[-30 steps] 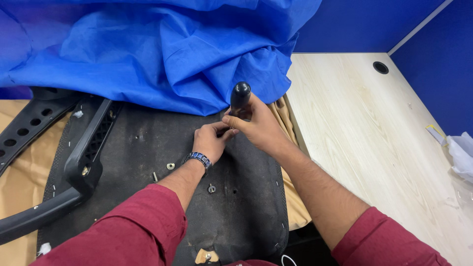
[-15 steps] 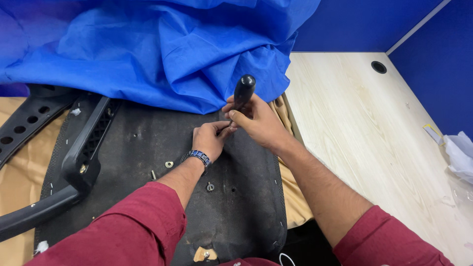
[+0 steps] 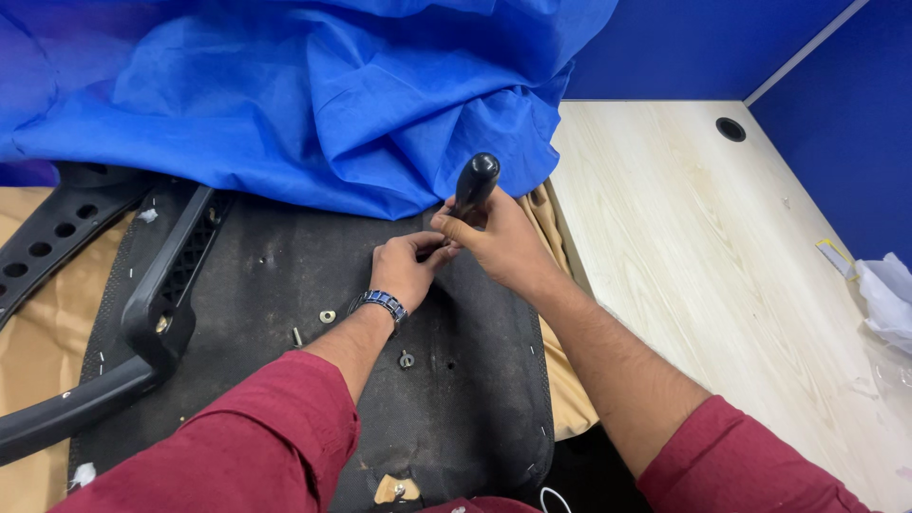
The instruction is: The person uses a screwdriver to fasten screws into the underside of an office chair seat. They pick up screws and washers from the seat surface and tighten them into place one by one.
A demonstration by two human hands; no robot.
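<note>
Black and rounded, the plastic handle of a screwdriver (image 3: 474, 183) was held upright in the right hand (image 3: 501, 242), just below the edge of the crumpled blue fabric sheet (image 3: 313, 95). The grip of this hand was closed around the lower part of the handle, and the shaft below it was hidden by the fingers. The left hand (image 3: 407, 271) was placed just beside the right one, touching it, with its fingers curled and pinched together near the hidden tip of the tool; whether something small was held between them could not be told. A metal link bracelet (image 3: 380, 303) was worn on the left wrist, and both arms were covered by dark red sleeves (image 3: 256, 437).

Both hands were resting over the upturned black underside of a chair seat (image 3: 285, 275), which was dusty and carried several small holes. A small metal washer (image 3: 327, 315), a short screw (image 3: 296, 336) and a small bolt (image 3: 406, 359) were lying loose on this surface, near the left forearm. A black plastic armrest bracket with a row of openings (image 3: 166, 285) was seen at the left side of the seat. Brown paper (image 3: 38, 351) was spread under the seat. To the right, the light wooden tabletop (image 3: 703, 247) was bordered by blue partition walls (image 3: 836, 104), and a round cable hole (image 3: 731, 129) was seen in its far corner.
</note>
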